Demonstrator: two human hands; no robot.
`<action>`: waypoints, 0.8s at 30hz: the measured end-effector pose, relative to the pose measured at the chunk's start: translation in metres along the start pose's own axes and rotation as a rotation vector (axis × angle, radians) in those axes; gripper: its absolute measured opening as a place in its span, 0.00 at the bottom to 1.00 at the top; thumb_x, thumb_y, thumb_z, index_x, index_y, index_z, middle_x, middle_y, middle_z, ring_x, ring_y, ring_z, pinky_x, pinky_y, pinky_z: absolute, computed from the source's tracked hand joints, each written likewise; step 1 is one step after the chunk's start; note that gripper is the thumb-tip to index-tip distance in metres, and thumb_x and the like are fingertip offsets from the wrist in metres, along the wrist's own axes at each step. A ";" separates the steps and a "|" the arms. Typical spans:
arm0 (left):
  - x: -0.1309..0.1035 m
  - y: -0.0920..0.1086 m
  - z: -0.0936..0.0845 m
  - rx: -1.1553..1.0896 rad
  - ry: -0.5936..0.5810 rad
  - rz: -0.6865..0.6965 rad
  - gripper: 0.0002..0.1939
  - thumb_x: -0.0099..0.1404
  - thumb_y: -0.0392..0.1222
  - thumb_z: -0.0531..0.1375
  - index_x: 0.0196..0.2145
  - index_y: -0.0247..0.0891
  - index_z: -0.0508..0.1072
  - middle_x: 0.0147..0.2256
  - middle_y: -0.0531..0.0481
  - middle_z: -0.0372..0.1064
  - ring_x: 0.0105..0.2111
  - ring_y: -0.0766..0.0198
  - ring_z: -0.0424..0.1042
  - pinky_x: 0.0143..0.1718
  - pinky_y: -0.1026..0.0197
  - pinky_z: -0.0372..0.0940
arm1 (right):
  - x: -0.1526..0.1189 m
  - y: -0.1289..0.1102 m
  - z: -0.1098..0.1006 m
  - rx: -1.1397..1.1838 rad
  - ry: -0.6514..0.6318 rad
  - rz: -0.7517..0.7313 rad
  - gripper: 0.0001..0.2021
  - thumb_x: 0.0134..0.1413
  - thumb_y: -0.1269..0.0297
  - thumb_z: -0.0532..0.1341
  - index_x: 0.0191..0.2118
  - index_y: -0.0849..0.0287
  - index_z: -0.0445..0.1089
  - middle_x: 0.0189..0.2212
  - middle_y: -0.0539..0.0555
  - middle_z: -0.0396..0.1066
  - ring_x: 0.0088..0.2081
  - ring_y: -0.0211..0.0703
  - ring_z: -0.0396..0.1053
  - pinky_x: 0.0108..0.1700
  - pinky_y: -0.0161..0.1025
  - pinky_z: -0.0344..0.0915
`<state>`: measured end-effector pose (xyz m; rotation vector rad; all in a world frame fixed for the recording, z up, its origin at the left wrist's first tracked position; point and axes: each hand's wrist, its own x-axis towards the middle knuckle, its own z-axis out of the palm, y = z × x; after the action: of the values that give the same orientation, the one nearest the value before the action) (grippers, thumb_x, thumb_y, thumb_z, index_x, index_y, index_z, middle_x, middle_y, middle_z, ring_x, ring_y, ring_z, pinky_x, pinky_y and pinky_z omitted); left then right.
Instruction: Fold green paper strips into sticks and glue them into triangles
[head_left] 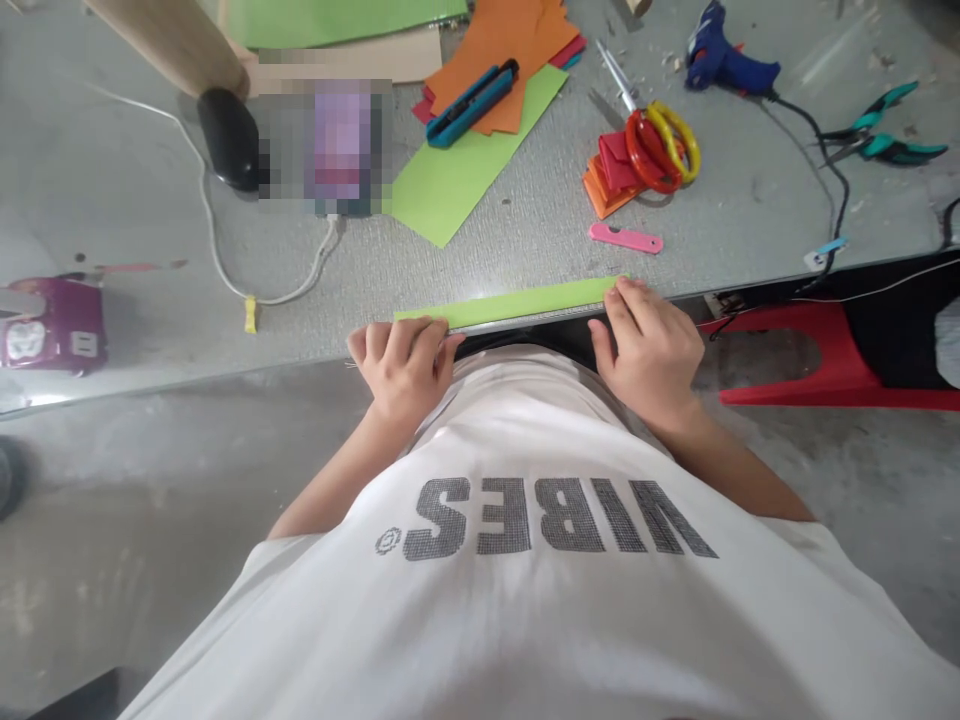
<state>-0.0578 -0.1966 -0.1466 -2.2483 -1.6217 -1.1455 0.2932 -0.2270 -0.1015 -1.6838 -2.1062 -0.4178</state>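
Observation:
A narrow light-green paper strip (pixel 521 302) lies along the table's front edge, close to my body. A thin ruler (pixel 536 320) with fine markings runs along its near side. My left hand (pixel 405 362) is closed over the left end of the strip and ruler, fingers curled on top. At the other end, my right hand (pixel 649 345) pinches both between bent fingers and thumb. The undersides of the strip and ruler are hidden. Beyond the strip lies a larger light-green sheet (pixel 457 195), partly under orange paper pieces (pixel 495 50).
A teal box cutter (pixel 472 103) rests on the papers. Scissors (pixel 652 150) lie on folded red and orange paper, near a pink folding cutter (pixel 626 238). Farther right are a blue glue gun (pixel 727 62) and pliers (pixel 881 135). A cabled phone (pixel 343 145) sits left; a red stool (pixel 817 350) stands right.

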 end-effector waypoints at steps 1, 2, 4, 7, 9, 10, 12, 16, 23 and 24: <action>0.003 0.000 -0.002 -0.014 0.006 0.011 0.20 0.87 0.62 0.63 0.42 0.50 0.87 0.39 0.41 0.81 0.40 0.47 0.70 0.53 0.40 0.59 | 0.003 0.002 0.001 0.006 0.023 -0.012 0.22 0.89 0.57 0.57 0.64 0.60 0.88 0.64 0.70 0.89 0.65 0.67 0.86 0.64 0.59 0.75; 0.006 0.000 -0.005 -0.018 0.013 0.025 0.21 0.87 0.61 0.63 0.40 0.50 0.87 0.36 0.43 0.80 0.39 0.48 0.70 0.52 0.41 0.59 | 0.006 0.005 0.003 0.014 0.048 -0.024 0.21 0.89 0.57 0.57 0.60 0.57 0.89 0.60 0.68 0.90 0.61 0.65 0.85 0.61 0.58 0.73; 0.012 -0.001 -0.010 -0.014 0.013 0.039 0.21 0.86 0.58 0.63 0.37 0.50 0.87 0.33 0.44 0.77 0.38 0.48 0.70 0.49 0.42 0.58 | 0.012 0.012 0.004 0.033 0.098 -0.043 0.20 0.88 0.57 0.58 0.50 0.52 0.89 0.49 0.63 0.90 0.52 0.60 0.83 0.55 0.57 0.68; 0.022 -0.001 -0.019 -0.057 -0.062 -0.018 0.20 0.83 0.55 0.65 0.35 0.49 0.87 0.32 0.44 0.75 0.38 0.48 0.71 0.47 0.43 0.60 | 0.021 0.026 0.006 0.058 0.098 -0.043 0.21 0.87 0.57 0.61 0.39 0.49 0.87 0.39 0.57 0.84 0.44 0.55 0.75 0.52 0.56 0.62; 0.031 0.000 -0.026 -0.118 -0.145 -0.088 0.16 0.80 0.52 0.67 0.34 0.49 0.88 0.32 0.45 0.73 0.38 0.48 0.72 0.48 0.43 0.62 | 0.027 0.034 0.006 0.079 0.040 -0.039 0.20 0.85 0.57 0.61 0.37 0.49 0.86 0.37 0.56 0.81 0.42 0.54 0.72 0.52 0.57 0.60; 0.036 0.001 -0.029 -0.147 -0.185 -0.129 0.13 0.78 0.49 0.69 0.34 0.48 0.88 0.32 0.46 0.73 0.38 0.48 0.73 0.49 0.42 0.63 | 0.030 0.037 0.006 0.092 0.008 -0.039 0.20 0.84 0.58 0.61 0.37 0.49 0.85 0.37 0.56 0.80 0.42 0.54 0.72 0.53 0.57 0.60; 0.045 0.004 -0.035 -0.178 -0.253 -0.224 0.08 0.73 0.43 0.70 0.33 0.48 0.87 0.33 0.47 0.72 0.39 0.48 0.75 0.51 0.41 0.66 | 0.036 0.042 0.004 0.126 -0.047 -0.042 0.18 0.82 0.60 0.62 0.37 0.49 0.84 0.37 0.55 0.80 0.43 0.54 0.73 0.55 0.58 0.60; 0.060 0.013 -0.040 -0.158 -0.344 -0.371 0.06 0.69 0.38 0.71 0.33 0.46 0.83 0.35 0.48 0.77 0.42 0.47 0.79 0.54 0.39 0.67 | 0.052 0.047 -0.003 0.223 -0.137 -0.018 0.13 0.76 0.64 0.65 0.36 0.50 0.83 0.37 0.54 0.80 0.41 0.53 0.75 0.56 0.57 0.63; 0.070 0.019 -0.041 -0.107 -0.374 -0.421 0.06 0.71 0.37 0.70 0.36 0.46 0.79 0.39 0.45 0.78 0.49 0.40 0.76 0.59 0.32 0.67 | 0.084 0.049 -0.017 0.541 -0.359 0.190 0.06 0.64 0.66 0.74 0.37 0.49 0.78 0.32 0.51 0.80 0.35 0.52 0.76 0.46 0.52 0.71; 0.070 0.018 -0.042 -0.102 -0.371 -0.422 0.06 0.71 0.36 0.70 0.38 0.46 0.80 0.42 0.43 0.78 0.51 0.39 0.76 0.60 0.31 0.66 | 0.087 0.048 -0.018 0.566 -0.376 0.226 0.08 0.62 0.67 0.76 0.38 0.48 0.78 0.32 0.49 0.80 0.34 0.52 0.75 0.45 0.51 0.71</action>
<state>-0.0539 -0.1731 -0.0667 -2.3576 -2.3180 -0.9400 0.3261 -0.1507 -0.0437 -1.7003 -1.9735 0.5560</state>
